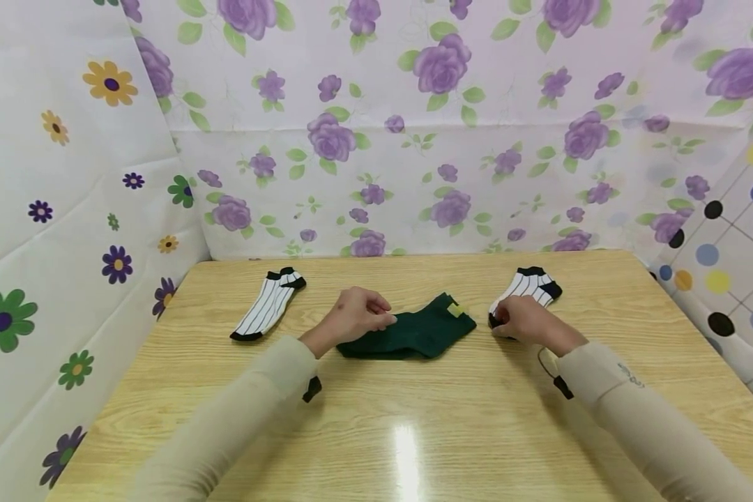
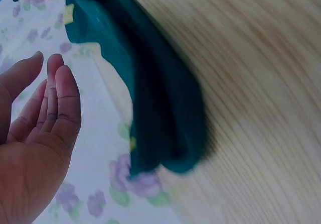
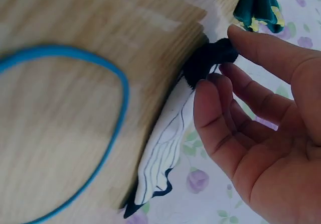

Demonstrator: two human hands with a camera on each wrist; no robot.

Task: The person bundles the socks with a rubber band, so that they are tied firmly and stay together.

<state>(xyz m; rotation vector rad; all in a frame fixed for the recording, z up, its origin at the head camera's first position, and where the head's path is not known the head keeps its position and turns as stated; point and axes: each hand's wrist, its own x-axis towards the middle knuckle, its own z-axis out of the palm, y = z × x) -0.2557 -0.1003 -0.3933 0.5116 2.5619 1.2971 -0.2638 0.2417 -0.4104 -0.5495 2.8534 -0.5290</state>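
Dark green socks (image 1: 408, 338) with a yellow patch near the cuff lie across the middle of the table. My left hand (image 1: 359, 312) hovers over their left part, fingers loosely bent; in the left wrist view the palm shows bare beside the green fabric. At the right, white socks (image 1: 527, 284) with thin dark stripes and black toe, heel and cuff lie slanted. My right hand (image 1: 526, 321) is at their near end, where thumb and fingers pinch the black toe (image 3: 203, 63). Matching striped socks (image 1: 266, 307) lie flat at the left.
The wooden table (image 1: 376, 418) meets a flowered cloth (image 1: 401, 181) along its back edge. Flowered sheeting (image 1: 12, 230) hangs on the left, and a dotted one (image 1: 747, 279) on the right. A blue cord loop (image 3: 125, 93) crosses the right wrist view.
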